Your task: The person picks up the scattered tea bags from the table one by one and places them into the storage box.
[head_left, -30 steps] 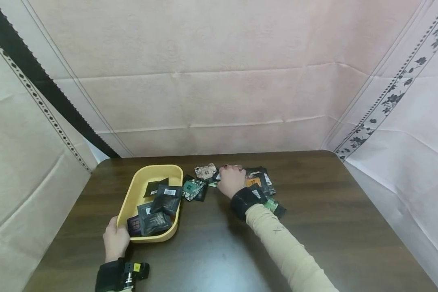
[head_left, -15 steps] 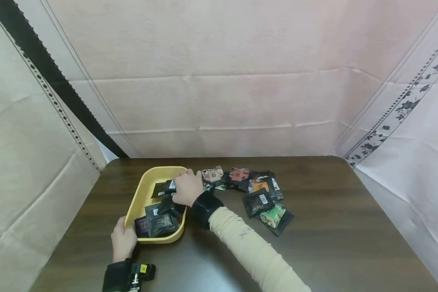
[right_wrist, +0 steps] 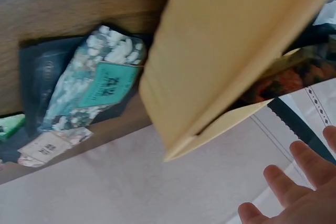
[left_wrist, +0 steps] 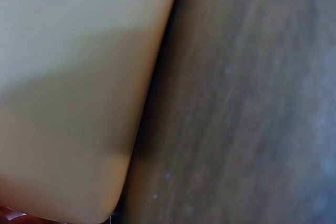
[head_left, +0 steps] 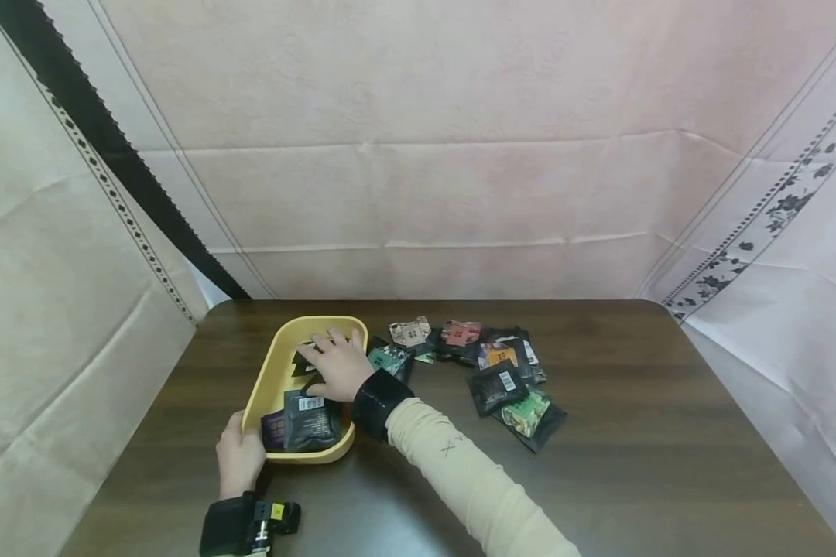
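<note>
In the head view, my left hand [head_left: 240, 456] grips the near left edge of a yellow plastic basket [head_left: 276, 383]. Its outer wall [left_wrist: 63, 103] fills the left part of the left wrist view, where hardly any of that hand shows. My right hand [head_left: 337, 367] is over the basket, fingers spread and holding nothing. The right wrist view has its straight fingertips [right_wrist: 283, 184] apart from the basket wall [right_wrist: 215, 51]. Inside lie several small dark packets, among them a black one with a barcode [head_left: 312, 424] and a purplish one [head_left: 273, 431]. My right hand hides others.
Just right of the basket lies a teal-labelled packet [head_left: 388, 358]. More packets spread rightward on the brown table [head_left: 634, 433], with red [head_left: 460, 333], orange [head_left: 496, 354] and green [head_left: 525, 412] labels. A pale cloth [head_left: 425, 193] hangs behind the table.
My right hand has moved left from the loose packets to the basket with a dark packet, and its fingers have spread, letting go. My left hand keeps holding the basket.
</note>
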`<state>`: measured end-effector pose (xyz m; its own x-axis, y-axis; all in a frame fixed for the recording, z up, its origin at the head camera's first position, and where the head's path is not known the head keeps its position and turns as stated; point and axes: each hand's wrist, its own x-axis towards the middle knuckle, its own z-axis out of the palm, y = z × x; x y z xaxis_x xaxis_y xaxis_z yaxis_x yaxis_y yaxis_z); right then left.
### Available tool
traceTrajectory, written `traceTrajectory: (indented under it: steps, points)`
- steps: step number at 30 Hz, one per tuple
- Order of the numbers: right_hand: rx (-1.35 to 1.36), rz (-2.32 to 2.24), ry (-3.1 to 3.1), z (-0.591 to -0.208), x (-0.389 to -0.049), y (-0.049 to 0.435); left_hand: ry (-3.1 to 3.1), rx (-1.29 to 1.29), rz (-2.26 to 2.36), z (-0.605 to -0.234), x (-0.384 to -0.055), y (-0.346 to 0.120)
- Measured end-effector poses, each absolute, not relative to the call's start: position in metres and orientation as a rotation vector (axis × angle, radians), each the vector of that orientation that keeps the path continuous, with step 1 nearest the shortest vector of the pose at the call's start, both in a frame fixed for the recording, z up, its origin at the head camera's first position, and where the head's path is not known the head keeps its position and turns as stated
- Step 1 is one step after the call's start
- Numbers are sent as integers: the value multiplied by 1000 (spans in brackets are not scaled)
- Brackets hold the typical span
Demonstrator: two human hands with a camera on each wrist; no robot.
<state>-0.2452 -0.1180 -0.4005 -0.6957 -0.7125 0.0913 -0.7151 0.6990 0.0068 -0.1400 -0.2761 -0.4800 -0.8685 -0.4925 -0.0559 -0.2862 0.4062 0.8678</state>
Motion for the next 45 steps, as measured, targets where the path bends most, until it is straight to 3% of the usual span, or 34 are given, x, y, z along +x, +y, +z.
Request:
traceTrajectory:
  steps: [11,21,36,45]
  points:
    - [1121,158,-2843,-411,-247,-87,-2437,700,-1446,-480,-138,-276]
    - [986,256,-2877,-423,-255,-26,-2425,699,-1389,-477,-135,-279]
    - [525,-5,-3093,-456,-257,76,-2425,781,-1381,-473,-133,-283]
    - [409,21,-3199,-462,-250,105,-2439,775,-1413,-473,-138,-274]
